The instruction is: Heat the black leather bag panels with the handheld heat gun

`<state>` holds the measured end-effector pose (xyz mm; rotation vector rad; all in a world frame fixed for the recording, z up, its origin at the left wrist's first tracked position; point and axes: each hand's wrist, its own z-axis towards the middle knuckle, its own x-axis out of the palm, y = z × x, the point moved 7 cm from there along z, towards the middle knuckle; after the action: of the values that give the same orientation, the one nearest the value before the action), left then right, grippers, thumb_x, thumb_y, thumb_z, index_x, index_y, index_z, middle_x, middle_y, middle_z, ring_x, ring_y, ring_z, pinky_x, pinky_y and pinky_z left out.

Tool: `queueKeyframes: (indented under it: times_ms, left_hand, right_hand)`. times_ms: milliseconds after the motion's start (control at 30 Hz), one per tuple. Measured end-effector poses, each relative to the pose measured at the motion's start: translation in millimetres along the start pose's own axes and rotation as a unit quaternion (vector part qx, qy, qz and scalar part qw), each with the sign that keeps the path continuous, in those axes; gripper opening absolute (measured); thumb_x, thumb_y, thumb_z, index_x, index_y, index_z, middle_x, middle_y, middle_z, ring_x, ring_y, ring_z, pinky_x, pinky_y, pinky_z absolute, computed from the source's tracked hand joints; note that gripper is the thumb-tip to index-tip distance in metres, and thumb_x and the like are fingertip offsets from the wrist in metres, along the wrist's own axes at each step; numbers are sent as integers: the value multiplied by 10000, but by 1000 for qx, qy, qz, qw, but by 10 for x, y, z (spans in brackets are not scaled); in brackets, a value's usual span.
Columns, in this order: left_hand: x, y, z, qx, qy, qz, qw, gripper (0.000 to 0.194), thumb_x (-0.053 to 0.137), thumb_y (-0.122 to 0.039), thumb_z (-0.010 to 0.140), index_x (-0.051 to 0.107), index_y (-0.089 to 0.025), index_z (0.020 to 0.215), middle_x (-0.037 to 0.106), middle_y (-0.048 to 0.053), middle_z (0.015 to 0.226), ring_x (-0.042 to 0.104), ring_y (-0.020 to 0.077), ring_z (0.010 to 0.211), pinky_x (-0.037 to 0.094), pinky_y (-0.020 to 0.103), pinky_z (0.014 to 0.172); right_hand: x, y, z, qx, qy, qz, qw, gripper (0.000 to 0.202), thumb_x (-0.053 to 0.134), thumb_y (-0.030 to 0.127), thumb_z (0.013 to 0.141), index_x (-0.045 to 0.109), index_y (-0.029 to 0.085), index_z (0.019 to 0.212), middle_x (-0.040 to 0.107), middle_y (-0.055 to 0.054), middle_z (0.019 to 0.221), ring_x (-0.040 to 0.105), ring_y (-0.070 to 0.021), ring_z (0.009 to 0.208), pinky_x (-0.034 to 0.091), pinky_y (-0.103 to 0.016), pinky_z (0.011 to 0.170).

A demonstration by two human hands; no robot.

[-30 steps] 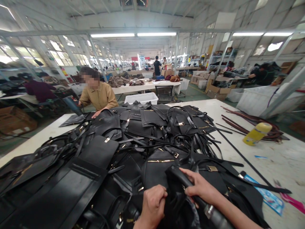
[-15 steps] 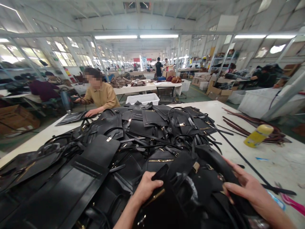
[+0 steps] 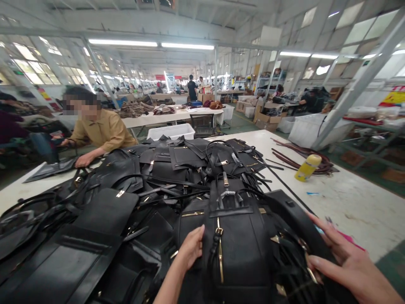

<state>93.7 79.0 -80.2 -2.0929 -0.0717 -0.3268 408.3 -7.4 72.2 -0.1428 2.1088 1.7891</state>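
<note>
Blk bag (image 3: 242, 249): lay face up on near part of pile, btwn the two hands; lower end hard to make out.
Gold zip (image 3: 220, 257): ran lengthwise on bag front, L of its middle, w/ small gold buckle (image 3: 219, 231) over upper part.
L hand (image 3: 192, 248): at bag's L edge, fingers close together; couldn't tell if it pinched the edge or just pressed on it.
R hand (image 3: 343, 257): curled round thick blk item (image 3: 294, 215), thumb on near side; item sat just R of bag, exact ID unclear.
Pile (image 3: 164, 171): blk bags + parts, overlapping, gold hw here & there, took up most of table (image 3: 367, 221).
Blk panel (image 3: 91, 249): large, lay on pile L of L hand, gold clasp (image 3: 120, 193) nr upper end.
Yellow bottle (image 3: 308, 168): on R side of table, looked tilted, next to brown straps (image 3: 286, 158).
Blue strip (image 3: 312, 193): on table, nearer than bottle.
Pink item (image 3: 351, 240): just past R hand, partly hidden.
Co-worker (image 3: 109, 128): tan top, far L of table, one hand (image 3: 86, 158) down by pile edge.
White bin (image 3: 171, 131): beyond far edge of table.
Bkgd: workshop w/ ppl, more tables, lit tubes (image 3: 123, 43) overhead.
</note>
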Motion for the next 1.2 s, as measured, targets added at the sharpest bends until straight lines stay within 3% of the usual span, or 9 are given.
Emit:
queueKeyframes:
  times_ms: [167,267,400,533,633,833,933,1033,1200]
  left_hand:
    - [-226,712,-545,-91,72,-99,988,325,509,-449,737,554,-172,903,647,55,719,610,156,655,443,275,621]
    - [-303,998,-637,-78,46,-88,992,371,610,-431,658,576,-147,895,630,41,659,584,132,598,425,233,565]
    - [-349,1199,-617,-59,-31,-44,997,413,706,-400,523,610,-130,821,576,-4,538,503,101,475,428,239,497]
    - [-272,1193,-649,-64,-43,-21,997,293,675,-357,541,601,-119,695,599,24,554,518,114,467,458,265,488]
    - [-214,1136,-727,-76,-40,-38,996,231,636,-332,591,576,-118,656,595,26,539,509,103,433,477,279,494]
    - [-190,970,-840,-72,-55,-74,993,188,600,-299,656,551,-131,724,612,28,616,562,114,518,487,255,511]
    - [-137,944,-853,-84,-67,-85,991,195,596,-328,659,516,-156,708,601,6,595,556,113,505,490,265,509]
    - [-43,929,-836,-92,-60,-90,990,210,598,-332,648,462,-175,615,523,-48,487,474,77,410,440,216,428]
    - [-292,674,-691,-59,-93,-75,991,166,645,-248,588,505,-159,588,471,-71,455,439,70,410,374,173,383]
  right_hand:
    - [545,-259,-113,67,158,52,984,822,599,271,688,130,245,1362,447,-80,1277,547,-261,983,517,-291,720]
    - [914,-220,-274,78,260,79,959,769,604,196,642,271,202,1335,440,-57,1293,350,-262,1207,364,-312,964]
    - [1357,-188,-558,115,398,84,906,693,676,186,610,427,233,1255,458,-37,1283,412,-261,1166,299,-342,1007]
    - [1675,-206,-697,77,459,148,873,607,687,208,642,479,271,1208,515,-17,1229,402,-236,1176,273,-330,1017]
    - [1834,-296,-679,70,449,159,877,705,682,84,561,475,265,1210,566,-7,1154,493,-218,1075,406,-270,889]
    - [1664,-347,-504,107,343,117,926,819,523,92,561,275,256,1324,560,-29,1129,528,-82,498,389,-164,385]
    - [1513,-285,-558,67,366,39,927,781,602,156,576,336,250,1304,523,-40,1203,602,-189,762,490,-257,630]
    - [1542,-144,-713,3,413,-15,911,665,672,285,612,446,263,1238,520,-27,1226,507,-262,1051,372,-333,921]
    - [1664,-81,-772,-19,374,-54,926,664,675,303,627,415,345,1237,473,21,1274,434,-238,1140,289,-332,993]
